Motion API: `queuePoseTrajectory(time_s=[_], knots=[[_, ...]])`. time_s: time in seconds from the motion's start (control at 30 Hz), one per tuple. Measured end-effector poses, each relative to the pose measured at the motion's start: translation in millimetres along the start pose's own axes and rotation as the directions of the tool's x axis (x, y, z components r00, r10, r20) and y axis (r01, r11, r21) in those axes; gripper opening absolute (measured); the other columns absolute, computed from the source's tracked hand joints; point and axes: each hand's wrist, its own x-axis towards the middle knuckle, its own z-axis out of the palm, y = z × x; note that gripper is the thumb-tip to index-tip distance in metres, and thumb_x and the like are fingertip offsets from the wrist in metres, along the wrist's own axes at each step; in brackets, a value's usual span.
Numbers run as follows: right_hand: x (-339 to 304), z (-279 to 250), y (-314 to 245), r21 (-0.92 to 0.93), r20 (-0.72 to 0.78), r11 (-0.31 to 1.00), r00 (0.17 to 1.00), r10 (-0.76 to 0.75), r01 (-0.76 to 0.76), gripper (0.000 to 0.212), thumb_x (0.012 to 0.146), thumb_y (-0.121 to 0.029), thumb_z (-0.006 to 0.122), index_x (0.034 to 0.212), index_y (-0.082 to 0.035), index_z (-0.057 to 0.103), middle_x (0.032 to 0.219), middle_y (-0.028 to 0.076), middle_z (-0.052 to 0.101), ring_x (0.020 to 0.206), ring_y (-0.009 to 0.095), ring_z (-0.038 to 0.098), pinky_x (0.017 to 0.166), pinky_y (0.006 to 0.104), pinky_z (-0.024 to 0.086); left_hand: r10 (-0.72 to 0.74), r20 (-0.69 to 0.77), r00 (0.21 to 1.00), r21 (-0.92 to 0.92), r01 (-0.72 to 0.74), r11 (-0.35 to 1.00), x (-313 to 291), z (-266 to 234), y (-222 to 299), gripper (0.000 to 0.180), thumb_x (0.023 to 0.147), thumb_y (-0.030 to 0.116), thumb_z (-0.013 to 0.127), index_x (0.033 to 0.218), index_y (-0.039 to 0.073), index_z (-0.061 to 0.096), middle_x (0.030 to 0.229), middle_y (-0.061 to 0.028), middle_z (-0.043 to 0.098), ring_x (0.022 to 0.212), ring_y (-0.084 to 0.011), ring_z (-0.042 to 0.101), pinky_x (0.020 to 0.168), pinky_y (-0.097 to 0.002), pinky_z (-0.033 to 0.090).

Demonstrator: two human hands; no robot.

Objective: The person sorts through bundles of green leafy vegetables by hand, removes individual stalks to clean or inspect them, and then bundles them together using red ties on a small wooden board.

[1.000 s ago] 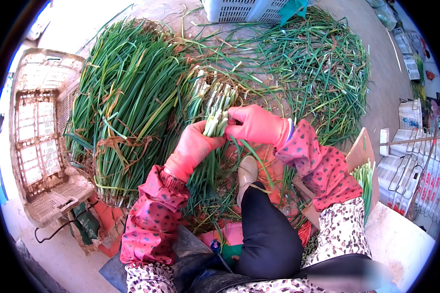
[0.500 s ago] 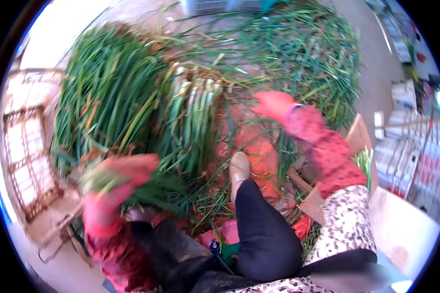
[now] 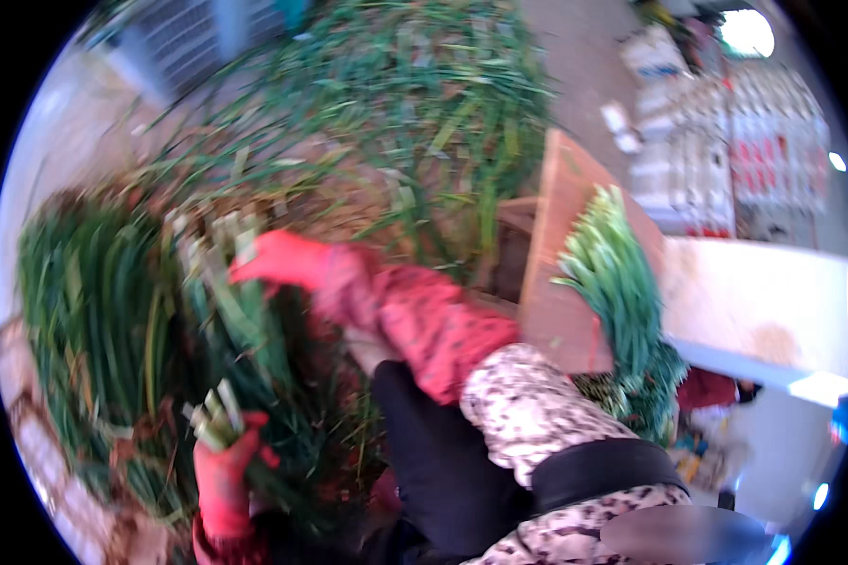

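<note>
From the head view, blurred by motion, I see my left hand [image 3: 224,476] low in the lower left of the frame, in a red glove, its fingers closed around a small bunch of green onions [image 3: 215,422] whose pale cut ends stick up and to the left out of the fist. My right hand [image 3: 283,261] sits higher, left of centre, also red-gloved, stretched out to the left over the big heap of green onions [image 3: 104,320] that fills the left side; I cannot tell whether it is open or gripping, because the blur hides the fingers, though it is touching or just above the pale stalk ends [image 3: 219,234] at the top of the heap. The heap's stalks run roughly up and down the frame, white ends toward the top, leaves trailing toward the lower edge, so the long axis lies across the reach of my right arm. The right hand is the nearer one to those stalk ends; the left is well below them. Further loose green onions [image 3: 424,104] cover the upper middle. At right of centre a tidy bundle [image 3: 617,282] lies on a tilted brown board [image 3: 556,235], well apart from both hands. My dark trouser knee [image 3: 433,452] fills the lower centre.
</note>
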Motion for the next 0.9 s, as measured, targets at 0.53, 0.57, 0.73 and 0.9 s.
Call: queuePoseTrajectory(time_s=[0.53, 0.57, 0.73, 0.9], knots=[[-56.8, 6.9, -50.8, -0.003, -0.004, 0.979, 0.979, 0.204, -0.204, 0.027, 0.088, -0.018, 0.059, 0.112, -0.008, 0.063, 0.091, 0.003, 0.067, 0.065, 0.009, 0.061, 0.049, 0.0200, 0.045, 0.334, -0.007, 0.943, -0.161, -0.330, 0.930, 113.3, 57.1, -9.9, 0.031, 0.075, 0.004, 0.070, 0.105, 0.000, 0.062, 0.089, -0.0020, 0.065, 0.074, -0.0106, 0.060, 0.066, -0.0266, 0.050], [-56.1, 7.0, -51.1, -0.020, 0.036, 0.984, 0.984, 0.176, -0.175, 0.026, 0.087, -0.020, 0.062, 0.110, -0.009, 0.064, 0.090, 0.002, 0.067, 0.065, 0.009, 0.061, 0.050, 0.0211, 0.045, 0.299, 0.032, 0.954, -0.217, -0.286, 0.933, 115.9, 56.1, -9.2, 0.032, 0.075, 0.002, 0.070, 0.106, 0.000, 0.061, 0.090, -0.0030, 0.065, 0.075, -0.0123, 0.061, 0.066, -0.0275, 0.051], [-49.9, -5.7, -53.4, -0.247, 0.350, 0.944, 0.888, 0.298, -0.220, 0.023, 0.087, -0.020, 0.062, 0.106, -0.008, 0.064, 0.084, 0.002, 0.066, 0.066, 0.011, 0.061, 0.054, 0.0246, 0.048, 0.180, 0.233, 0.956, -0.386, -0.079, 0.919, 99.3, 37.9, 5.5, 0.034, 0.077, -0.005, 0.063, 0.110, 0.001, 0.059, 0.094, -0.0088, 0.065, 0.079, -0.0193, 0.065, 0.064, -0.0314, 0.055], [-47.0, 9.8, -57.6, -0.314, 0.309, 0.906, 0.872, 0.379, -0.283, 0.019, 0.089, -0.021, 0.057, 0.093, -0.003, 0.065, 0.082, 0.005, 0.067, 0.064, 0.012, 0.061, 0.055, 0.0245, 0.050, 0.139, 0.173, 0.975, -0.248, -0.093, 0.964, 80.1, 8.5, 5.3, 0.027, 0.077, 0.003, 0.063, 0.103, 0.001, 0.059, 0.090, -0.0101, 0.065, 0.071, -0.0191, 0.064, 0.063, -0.0311, 0.054]])
